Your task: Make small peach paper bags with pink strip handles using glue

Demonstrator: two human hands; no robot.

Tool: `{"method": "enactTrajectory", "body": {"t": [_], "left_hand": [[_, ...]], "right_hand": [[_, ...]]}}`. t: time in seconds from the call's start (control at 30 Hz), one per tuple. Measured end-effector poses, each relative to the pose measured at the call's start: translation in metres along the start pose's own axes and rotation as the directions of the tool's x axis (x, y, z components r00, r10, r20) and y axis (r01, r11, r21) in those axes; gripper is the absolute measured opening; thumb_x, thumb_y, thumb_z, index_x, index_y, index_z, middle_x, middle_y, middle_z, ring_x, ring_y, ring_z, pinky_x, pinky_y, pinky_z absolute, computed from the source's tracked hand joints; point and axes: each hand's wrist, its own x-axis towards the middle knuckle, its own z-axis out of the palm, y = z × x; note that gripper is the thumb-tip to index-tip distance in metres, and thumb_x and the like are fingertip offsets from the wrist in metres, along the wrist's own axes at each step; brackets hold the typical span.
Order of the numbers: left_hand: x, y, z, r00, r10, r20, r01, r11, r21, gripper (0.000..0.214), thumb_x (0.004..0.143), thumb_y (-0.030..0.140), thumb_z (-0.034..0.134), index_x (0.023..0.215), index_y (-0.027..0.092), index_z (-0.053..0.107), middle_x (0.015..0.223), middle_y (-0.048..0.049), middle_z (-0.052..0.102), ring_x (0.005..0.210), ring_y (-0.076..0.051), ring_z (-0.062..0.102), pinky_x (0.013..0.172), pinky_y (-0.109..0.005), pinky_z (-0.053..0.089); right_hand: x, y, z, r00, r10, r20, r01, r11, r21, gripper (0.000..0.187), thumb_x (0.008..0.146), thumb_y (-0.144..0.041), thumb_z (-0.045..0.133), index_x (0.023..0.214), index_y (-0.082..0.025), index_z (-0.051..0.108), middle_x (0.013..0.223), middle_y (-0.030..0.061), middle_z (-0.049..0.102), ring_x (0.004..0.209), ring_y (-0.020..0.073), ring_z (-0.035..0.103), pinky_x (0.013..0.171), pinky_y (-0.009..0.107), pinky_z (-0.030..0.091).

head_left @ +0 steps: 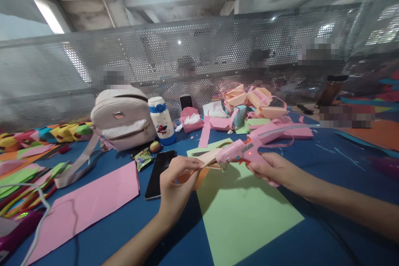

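The left hand (174, 181) has its fingers closed in a narrow pinch on a pale paper piece (209, 156); the piece projects to the right of these fingertips, above the table (177, 239). The right hand (264, 167) has its fingers wrapped around the grip of a pink glue gun (230, 151). The gun extends to the left from the right fingers, with the nozzle directed at the paper piece just beside the left fingertips; nozzle contact cannot be determined. A clear glue stick (289, 128) projects from the rear of the gun, above the right fingers. A green sheet (249, 216) lies flat below the fingers of both hands. A dark phone (155, 176) lies just left of the left fingers; a pink sheet (93, 205) lies farther left. A white bottle (163, 122) stands upright beyond the left fingers, beside a backpack (124, 110). Folded paper shapes (237, 96) are piled beyond the right fingers.
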Motion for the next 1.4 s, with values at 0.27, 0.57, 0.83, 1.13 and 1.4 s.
{"method": "enactTrajectory", "body": {"t": [0.27,0.57,0.83,1.13,1.4], "left_hand": [[0.0,-0.001,0.0,1.0,0.015,-0.003,-0.015,1.0,0.0,0.012,0.086,0.011,0.067,0.079,0.02,0.071,0.08,-0.003,0.075,0.079,-0.019,0.069,0.072,-0.031,0.051],[-0.001,-0.003,0.0,1.0,0.011,0.002,-0.011,1.0,0.0,0.012,0.086,0.011,0.067,0.081,0.021,0.071,0.082,-0.0026,0.074,0.08,-0.018,0.069,0.073,-0.031,0.051],[0.0,-0.004,0.0,1.0,0.004,-0.005,-0.004,1.0,0.011,0.012,0.087,0.012,0.066,0.08,0.021,0.071,0.081,-0.0023,0.074,0.081,-0.019,0.069,0.073,-0.031,0.052],[0.0,0.0,0.0,1.0,-0.009,-0.022,0.009,1.0,0.006,0.01,0.086,0.015,0.067,0.077,0.02,0.07,0.08,-0.0045,0.074,0.079,-0.02,0.07,0.071,-0.032,0.054],[0.001,-0.001,0.0,1.0,-0.014,-0.024,0.014,1.0,0.005,0.01,0.086,0.016,0.066,0.077,0.02,0.069,0.081,-0.0046,0.073,0.078,-0.019,0.07,0.07,-0.031,0.054]], "right_hand": [[-0.004,-0.002,-0.002,1.0,0.025,-0.015,-0.026,0.999,-0.027,0.062,0.074,-0.079,0.058,0.067,-0.019,0.046,0.059,-0.0057,0.038,0.048,0.0068,0.032,0.043,0.022,0.023],[-0.006,0.005,-0.006,0.999,0.019,-0.037,-0.02,1.0,-0.022,0.06,0.077,-0.076,0.059,0.069,-0.019,0.045,0.059,-0.0064,0.037,0.048,0.0065,0.029,0.043,0.021,0.022],[-0.012,0.005,-0.012,0.999,0.028,-0.044,-0.031,0.998,-0.051,0.059,0.078,-0.076,0.057,0.066,-0.02,0.043,0.058,-0.0061,0.037,0.049,0.0069,0.03,0.043,0.022,0.021],[-0.019,0.004,-0.015,0.997,0.049,-0.067,-0.054,0.995,-0.079,0.06,0.077,-0.077,0.056,0.068,-0.02,0.042,0.061,-0.0055,0.038,0.05,0.0074,0.031,0.044,0.022,0.023],[-0.02,0.008,-0.018,0.995,0.069,-0.078,-0.076,0.993,-0.087,0.062,0.075,-0.08,0.056,0.066,-0.021,0.04,0.06,-0.0057,0.036,0.049,0.0077,0.029,0.044,0.022,0.023]]}}
